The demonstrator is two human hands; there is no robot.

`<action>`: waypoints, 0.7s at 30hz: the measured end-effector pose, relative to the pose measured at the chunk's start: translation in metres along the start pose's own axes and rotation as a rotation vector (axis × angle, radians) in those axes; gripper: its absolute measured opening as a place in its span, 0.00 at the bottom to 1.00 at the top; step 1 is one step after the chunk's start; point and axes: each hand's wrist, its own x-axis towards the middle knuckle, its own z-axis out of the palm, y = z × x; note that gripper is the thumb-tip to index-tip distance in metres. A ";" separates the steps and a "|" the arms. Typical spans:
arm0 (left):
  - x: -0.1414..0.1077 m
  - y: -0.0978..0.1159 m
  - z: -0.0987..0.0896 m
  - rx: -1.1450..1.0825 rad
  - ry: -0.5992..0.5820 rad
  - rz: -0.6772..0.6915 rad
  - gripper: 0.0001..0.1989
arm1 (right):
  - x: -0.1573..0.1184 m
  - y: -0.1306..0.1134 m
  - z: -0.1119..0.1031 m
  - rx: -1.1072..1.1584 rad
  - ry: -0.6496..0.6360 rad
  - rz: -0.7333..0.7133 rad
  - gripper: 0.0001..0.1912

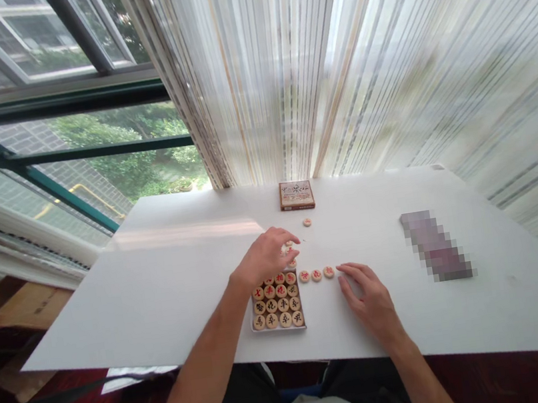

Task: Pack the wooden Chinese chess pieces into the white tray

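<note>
A shallow white tray [254, 328] near the table's front edge holds rows of round wooden Chinese chess pieces with red and black characters. My left hand [271, 253] hovers at the tray's far side, thumb and fingers apart over a few pieces [292, 262] that it partly covers. To the right of the tray, three red-character pieces [316, 275] lie in a short row. My right hand [370, 297] rests on the table with fingers extended, its fingertips beside the rightmost piece [329, 272] of that row. Whether they touch is unclear.
A single piece [307, 222] lies farther back, in front of a brown printed box [296, 195]. A pixelated flat object [435, 245] is on the right of the white table [182, 268]. Curtains and a window stand behind; a cardboard box [29, 308] is on the left.
</note>
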 end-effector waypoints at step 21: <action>-0.015 0.050 0.044 0.391 -0.139 0.025 0.06 | 0.001 0.003 0.000 0.043 0.006 0.013 0.11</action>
